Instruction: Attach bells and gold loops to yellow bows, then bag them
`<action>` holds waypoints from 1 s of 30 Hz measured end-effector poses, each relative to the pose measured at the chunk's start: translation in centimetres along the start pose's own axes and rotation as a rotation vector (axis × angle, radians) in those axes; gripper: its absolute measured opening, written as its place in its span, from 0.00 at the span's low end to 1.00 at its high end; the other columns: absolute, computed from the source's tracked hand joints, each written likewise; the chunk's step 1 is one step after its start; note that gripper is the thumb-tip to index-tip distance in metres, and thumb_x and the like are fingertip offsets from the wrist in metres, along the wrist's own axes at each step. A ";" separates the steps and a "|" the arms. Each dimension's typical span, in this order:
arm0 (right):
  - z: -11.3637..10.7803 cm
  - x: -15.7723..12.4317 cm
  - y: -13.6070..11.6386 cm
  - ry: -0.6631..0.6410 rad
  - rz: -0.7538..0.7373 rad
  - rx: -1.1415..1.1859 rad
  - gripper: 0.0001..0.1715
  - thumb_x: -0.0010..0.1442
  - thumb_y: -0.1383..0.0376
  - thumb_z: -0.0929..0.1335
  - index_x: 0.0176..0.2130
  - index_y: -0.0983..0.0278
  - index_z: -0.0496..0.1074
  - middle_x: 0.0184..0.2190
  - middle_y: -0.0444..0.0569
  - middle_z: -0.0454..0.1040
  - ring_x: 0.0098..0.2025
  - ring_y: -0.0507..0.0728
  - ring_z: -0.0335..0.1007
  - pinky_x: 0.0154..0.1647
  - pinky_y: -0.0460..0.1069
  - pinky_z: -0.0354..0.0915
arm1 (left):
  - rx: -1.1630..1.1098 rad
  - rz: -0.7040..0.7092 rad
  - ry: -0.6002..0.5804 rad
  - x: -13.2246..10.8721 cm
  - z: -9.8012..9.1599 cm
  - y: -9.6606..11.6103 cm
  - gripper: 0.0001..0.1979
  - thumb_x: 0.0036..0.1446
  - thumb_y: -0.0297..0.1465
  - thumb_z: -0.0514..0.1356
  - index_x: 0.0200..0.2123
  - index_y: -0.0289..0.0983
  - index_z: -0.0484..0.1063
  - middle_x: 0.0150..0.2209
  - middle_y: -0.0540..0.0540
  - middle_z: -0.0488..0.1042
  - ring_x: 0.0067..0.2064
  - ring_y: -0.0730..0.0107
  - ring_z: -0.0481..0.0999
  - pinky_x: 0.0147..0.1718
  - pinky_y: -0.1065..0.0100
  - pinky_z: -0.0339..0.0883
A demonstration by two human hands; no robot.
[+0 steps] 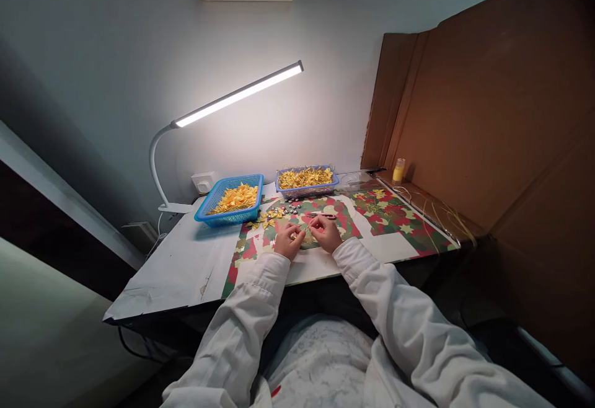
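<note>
My left hand [289, 239] and my right hand [326, 233] meet close together over the camouflage-patterned mat, fingertips pinched. What they hold between them is too small to make out. Just beyond the right hand lies a slim reddish tool [324, 216], partly covered by the fingers. Several yellow ribbon bows [266, 218] rest on the mat beyond the left hand. Beside them is a scatter of small silvery bells or beads [292, 208]; which, I cannot tell.
A blue basket [202, 217] of yellow bows stands back left. Behind the hands, a purple-blue basket [335, 181] holds gold pieces. A lit lamp [242, 93] arches over the table [186, 268]. At right are gold cords, a small yellow-filled bottle [398, 171] and a cardboard wall [493, 98].
</note>
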State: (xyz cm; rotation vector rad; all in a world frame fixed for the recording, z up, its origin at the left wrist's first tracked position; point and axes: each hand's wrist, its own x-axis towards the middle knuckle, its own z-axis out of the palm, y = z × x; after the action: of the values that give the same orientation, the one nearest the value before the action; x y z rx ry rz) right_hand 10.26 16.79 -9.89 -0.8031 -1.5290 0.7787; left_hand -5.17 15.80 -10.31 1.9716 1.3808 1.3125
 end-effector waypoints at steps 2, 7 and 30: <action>-0.1 0.2 0.2 -0.013 0.064 0.075 0.09 0.47 0.63 0.68 0.23 0.62 0.63 0.25 0.45 0.70 0.29 0.53 0.65 0.33 0.50 0.62 | -0.038 -0.019 -0.026 0.1 0.1 -0.5 0.11 0.56 0.35 0.58 0.24 0.37 0.70 0.32 0.48 0.71 0.37 0.66 0.72 0.39 0.63 0.68; -0.3 0.4 0.4 -0.047 0.214 0.255 0.11 0.44 0.61 0.71 0.22 0.63 0.66 0.24 0.44 0.71 0.29 0.53 0.66 0.34 0.50 0.63 | -0.146 -0.068 -0.110 0.3 0.2 -1.3 0.12 0.61 0.35 0.57 0.43 0.34 0.70 0.42 0.44 0.73 0.39 0.68 0.74 0.37 0.62 0.71; -0.8 0.2 -0.6 -0.321 0.514 0.631 0.21 0.34 0.56 0.78 0.23 0.66 0.71 0.22 0.44 0.70 0.26 0.50 0.65 0.31 0.48 0.64 | -0.651 -0.243 -0.278 0.3 -0.2 -0.6 0.16 0.61 0.35 0.56 0.50 0.36 0.67 0.50 0.41 0.70 0.46 0.62 0.73 0.43 0.56 0.70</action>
State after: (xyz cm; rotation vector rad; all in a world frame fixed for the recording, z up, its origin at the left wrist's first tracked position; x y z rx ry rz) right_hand 10.96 16.64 -9.19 -0.6053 -1.2286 1.7346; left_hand -5.65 16.34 -10.52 1.4270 0.8750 1.1317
